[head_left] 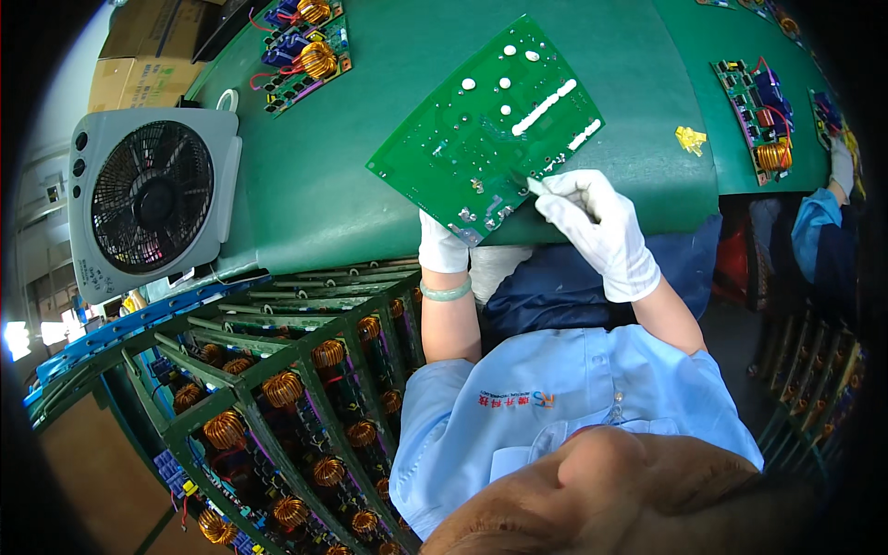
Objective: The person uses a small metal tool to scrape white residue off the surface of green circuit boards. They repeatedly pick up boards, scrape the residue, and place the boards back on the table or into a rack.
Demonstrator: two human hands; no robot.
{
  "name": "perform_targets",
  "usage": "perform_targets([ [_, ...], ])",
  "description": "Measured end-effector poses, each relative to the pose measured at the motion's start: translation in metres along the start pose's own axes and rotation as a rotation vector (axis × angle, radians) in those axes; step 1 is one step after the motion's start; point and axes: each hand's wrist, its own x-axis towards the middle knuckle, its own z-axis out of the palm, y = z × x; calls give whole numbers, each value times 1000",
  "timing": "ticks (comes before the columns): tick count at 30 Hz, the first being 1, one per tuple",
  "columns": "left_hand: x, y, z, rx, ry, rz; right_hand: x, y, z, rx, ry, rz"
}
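Note:
A large green circuit board (421, 153) is tilted over the green bench, its solder side up. White blobs and two long white strips mark its far and right parts; metal solder points crowd its near corner. My left hand (444, 245), in a white glove, supports the board at its near-left edge, its fingers hidden beneath. Closed in a pinch, my gloved right hand (601, 227) holds what looks like a small brush (535, 186) with a pale handle. Its dark, blurred tip meets the board near the right-hand edge.
A grey box fan (153, 199) stands at the left. Boards with copper coils (310, 60) lie at the far left, another board (758, 120) at the right. Crumpled yellow tape (690, 140) is nearby. A green rack (277, 356) holds several boards. At far right shows another person's gloved hand (841, 166).

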Motion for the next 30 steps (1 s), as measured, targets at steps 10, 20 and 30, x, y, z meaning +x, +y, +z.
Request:
perform_targets([
  [10, 0, -2, -7, 70, 52, 8, 0, 2, 7, -63, -17, 6],
  [20, -1, -2, -8, 108, -28, 36, 0, 1, 9, -66, 29, 34],
  [30, 0, -1, -13, 45, -68, 11, -6, 6, -3, 50, 97, 147],
])
